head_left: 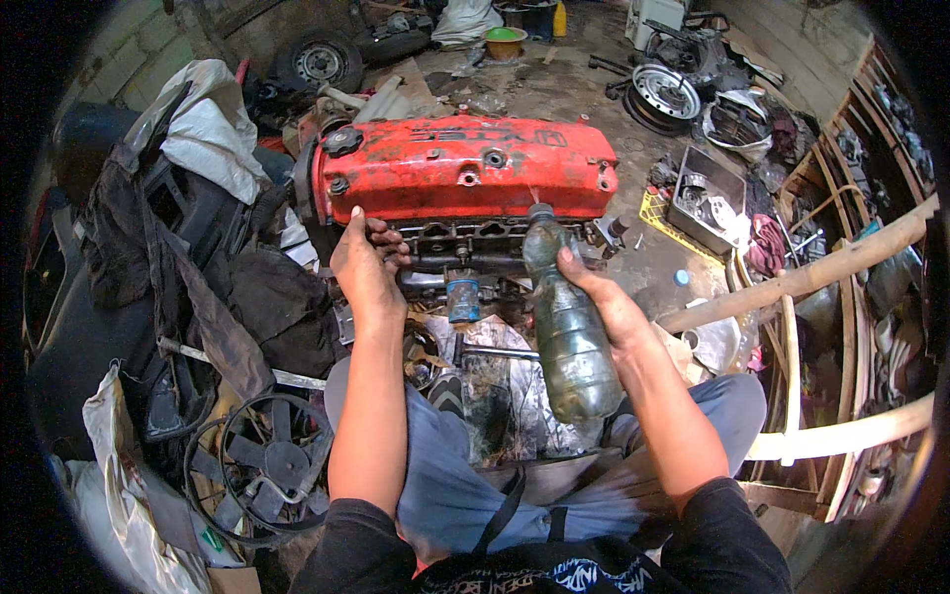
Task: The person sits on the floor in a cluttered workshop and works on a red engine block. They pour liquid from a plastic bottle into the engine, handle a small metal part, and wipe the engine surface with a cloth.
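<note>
Before me lies an engine with a red valve cover (445, 188), its paint stained and worn, a black filler cap (343, 143) at its left end. My right hand (606, 309) is wrapped round a clear plastic bottle (574, 342) with a dark greenish look. The bottle's neck leans toward the cover's front edge, and a thin streak shows above its tip. By the cover's left front is my left hand (369, 259), thumb raised and fingers loosely bent, with nothing visible in it. Whether those fingers touch the engine is hard to tell. A blue-banded cylindrical part (462, 295) sits below the engine's front.
A black fan (282, 460) lies at lower left beside dark cloth (282, 307). Right of the engine are a metal box of parts (710, 193), a blue bottle cap (681, 278) and wooden poles (811, 277). A wheel rim (663, 96) and tyre (320, 61) lie farther back.
</note>
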Tool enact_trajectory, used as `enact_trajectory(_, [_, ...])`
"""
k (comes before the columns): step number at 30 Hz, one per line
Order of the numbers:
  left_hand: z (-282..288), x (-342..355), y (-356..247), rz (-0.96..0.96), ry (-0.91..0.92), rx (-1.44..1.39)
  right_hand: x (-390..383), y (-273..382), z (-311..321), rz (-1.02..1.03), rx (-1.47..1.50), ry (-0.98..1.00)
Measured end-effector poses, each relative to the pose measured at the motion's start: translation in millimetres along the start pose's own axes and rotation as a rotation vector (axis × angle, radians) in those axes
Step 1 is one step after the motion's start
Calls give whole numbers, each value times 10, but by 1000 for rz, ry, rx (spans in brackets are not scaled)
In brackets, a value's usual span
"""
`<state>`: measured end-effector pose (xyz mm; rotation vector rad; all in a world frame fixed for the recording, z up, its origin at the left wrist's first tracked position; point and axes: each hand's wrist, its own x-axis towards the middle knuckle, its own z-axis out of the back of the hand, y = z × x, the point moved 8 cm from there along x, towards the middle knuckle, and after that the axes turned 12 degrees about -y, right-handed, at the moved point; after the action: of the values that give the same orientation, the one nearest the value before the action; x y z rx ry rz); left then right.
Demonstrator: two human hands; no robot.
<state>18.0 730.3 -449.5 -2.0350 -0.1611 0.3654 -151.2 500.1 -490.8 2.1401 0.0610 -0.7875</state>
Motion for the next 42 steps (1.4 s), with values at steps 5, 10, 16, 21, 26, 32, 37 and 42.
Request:
enact_trajectory(5, [-179,-81,46,-21,38,-3,94,14,230,44,107,-52])
enact_trajectory(10, [-279,-92,49,0,-21,-95,-55,-66,194,112,-236,-58])
enact_trajectory(16, [-368,-116,27,19,-47,-186,-176,-110,57,125,-432,23])
enact_trajectory(21, [-377,-104,73,58,-155,-264,1,-66,310,105,-252,-155])
enact_trajectory(26, [-357,-182,22,44,-162,-275,2,-58,309,126,-203,-124])
enact_trajectory(32, [-86,-100,-190,-29,-123,-207,36,-317,-99,181,-345,-67])
enact_trajectory(37, [479,151,-521,-71,-220,-201,-66,-433,-713,252,-512,135])
enact_trajectory(42, [1031,280,-856,-156,-299,-216,-74,-693,-1240,252,-547,318])
